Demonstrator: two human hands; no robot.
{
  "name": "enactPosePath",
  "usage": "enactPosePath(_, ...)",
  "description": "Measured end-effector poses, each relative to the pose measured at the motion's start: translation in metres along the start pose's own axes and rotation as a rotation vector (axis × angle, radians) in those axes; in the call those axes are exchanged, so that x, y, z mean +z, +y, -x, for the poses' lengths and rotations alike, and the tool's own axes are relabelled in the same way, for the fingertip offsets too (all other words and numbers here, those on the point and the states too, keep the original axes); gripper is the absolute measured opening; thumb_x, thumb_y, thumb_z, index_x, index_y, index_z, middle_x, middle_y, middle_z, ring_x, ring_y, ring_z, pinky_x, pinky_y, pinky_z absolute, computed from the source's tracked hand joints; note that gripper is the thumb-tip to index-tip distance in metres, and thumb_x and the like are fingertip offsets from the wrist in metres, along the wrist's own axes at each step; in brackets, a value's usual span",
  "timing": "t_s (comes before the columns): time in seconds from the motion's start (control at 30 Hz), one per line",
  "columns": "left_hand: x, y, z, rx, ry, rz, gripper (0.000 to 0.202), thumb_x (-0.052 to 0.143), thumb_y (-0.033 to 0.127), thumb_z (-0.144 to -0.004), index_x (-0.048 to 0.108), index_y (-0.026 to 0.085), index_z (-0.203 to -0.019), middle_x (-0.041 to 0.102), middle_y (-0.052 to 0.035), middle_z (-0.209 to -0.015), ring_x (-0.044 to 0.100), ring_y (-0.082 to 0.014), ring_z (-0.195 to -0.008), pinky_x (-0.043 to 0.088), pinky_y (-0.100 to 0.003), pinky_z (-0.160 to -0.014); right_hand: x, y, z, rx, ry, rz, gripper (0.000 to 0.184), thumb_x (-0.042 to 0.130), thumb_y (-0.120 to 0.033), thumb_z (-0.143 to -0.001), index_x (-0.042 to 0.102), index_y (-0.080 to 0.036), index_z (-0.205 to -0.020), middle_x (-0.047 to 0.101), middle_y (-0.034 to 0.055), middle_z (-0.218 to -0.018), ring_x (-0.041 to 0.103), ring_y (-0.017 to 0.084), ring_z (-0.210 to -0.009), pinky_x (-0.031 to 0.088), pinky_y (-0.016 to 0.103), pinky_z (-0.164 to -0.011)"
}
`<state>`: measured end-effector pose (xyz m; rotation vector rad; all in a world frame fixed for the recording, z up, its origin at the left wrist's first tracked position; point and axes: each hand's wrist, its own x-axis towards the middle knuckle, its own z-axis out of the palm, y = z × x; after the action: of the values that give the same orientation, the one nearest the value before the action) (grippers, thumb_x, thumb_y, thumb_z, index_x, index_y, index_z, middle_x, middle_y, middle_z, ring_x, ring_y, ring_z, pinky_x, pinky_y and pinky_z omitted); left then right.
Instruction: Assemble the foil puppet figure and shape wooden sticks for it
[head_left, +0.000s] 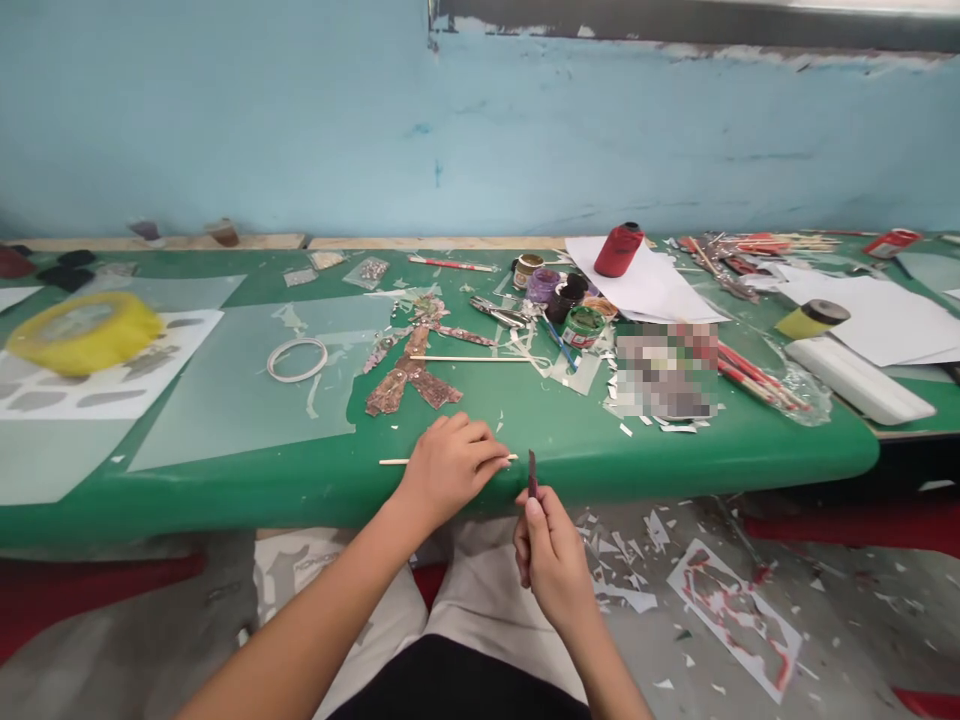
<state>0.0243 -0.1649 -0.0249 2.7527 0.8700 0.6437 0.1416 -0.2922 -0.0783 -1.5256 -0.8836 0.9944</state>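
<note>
My left hand [452, 462] is closed on a thin wooden stick [393, 462] that lies along the table's front edge. Both ends of the stick stick out past the fingers. Just to the right, my right hand [551, 550] grips a small craft knife [532, 472], its dark blade pointing up beside the stick's right end without touching it. The knife's handle is mostly hidden in the fist. Beyond my hands lies a brown, glittery figure of cut pieces [415, 370], with another wooden stick [472, 359] reaching right from it.
On the green table [570, 450] are a white tape ring [298, 360], yellow tape roll [82, 330], pliers [501, 312], several paint jars [583, 326], a red thread spool [619, 250] and red-and-white sticks [761, 378]. Paper scraps [622, 560] litter the floor. One table patch is pixelated.
</note>
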Motion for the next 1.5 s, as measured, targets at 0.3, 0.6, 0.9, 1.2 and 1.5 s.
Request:
enactPosePath(0.3, 0.003, 0.006, 0.005, -0.059, 0.019, 0.046, 0.019, 0.057, 0.033, -0.090, 0.073, 0.025, -0.084, 0.069, -0.0003, -0.084, 0.050, -0.0162, -0.078, 0.032, -0.033, -0.068, 0.005, 0.004, -0.005, -0.001, 0.045, -0.126, 0.049, 0.036, -0.065, -0.090, 0.048, -0.020, -0.075, 0.030, -0.0088, -0.049, 0.026, 0.007, -0.041, 0.023, 0.021, -0.039)
enactPosePath(0.6, -0.001, 0.019, 0.001, -0.307, -0.033, 0.118, 0.010, 0.065, 0.031, -0.084, 0.075, 0.028, -0.081, 0.070, 0.0015, -0.083, 0.054, -0.0167, -0.080, 0.036, -0.034, -0.070, 0.013, -0.010, -0.001, 0.179, -0.048, -0.311, 0.050, 0.043, -0.072, -0.083, 0.045, -0.022, -0.081, 0.030, -0.0128, -0.039, 0.018, 0.005, -0.031, 0.023, 0.017, -0.029)
enactPosePath(0.9, 0.001, 0.025, 0.003, -0.336, 0.019, 0.104, 0.013, 0.064, 0.031, -0.085, 0.075, 0.027, -0.080, 0.070, 0.0004, -0.083, 0.054, -0.0174, -0.079, 0.036, -0.035, -0.071, 0.015, -0.015, -0.003, 0.229, -0.064, -0.357, 0.047, 0.045, -0.070, -0.082, 0.042, -0.023, -0.082, 0.031, -0.0136, -0.039, 0.016, 0.004, -0.030, 0.022, 0.016, -0.027)
enactPosePath(1.2, 0.000, 0.027, 0.000, -0.371, 0.008, 0.115, 0.013, 0.064, 0.029, -0.084, 0.075, 0.027, -0.079, 0.070, 0.0006, -0.083, 0.053, -0.0171, -0.079, 0.037, -0.035, -0.071, 0.015, -0.021, -0.004, 0.254, -0.059, -0.294, 0.047, 0.045, -0.070, -0.081, 0.042, -0.023, -0.081, 0.031, -0.0135, -0.040, 0.014, 0.003, -0.031, 0.017, 0.016, -0.030)
enactPosePath(1.5, 0.002, 0.029, 0.000, -0.356, 0.021, 0.096, 0.015, 0.063, 0.029, -0.085, 0.073, 0.026, -0.076, 0.073, 0.0026, -0.086, 0.054, -0.0180, -0.080, 0.036, -0.037, -0.072, 0.007, -0.035, -0.010, 0.321, -0.126, -0.183, 0.038, 0.039, -0.055, -0.087, 0.035, -0.023, -0.067, 0.026, -0.0116, -0.038, 0.013, 0.004, -0.033, 0.013, 0.019, -0.033)
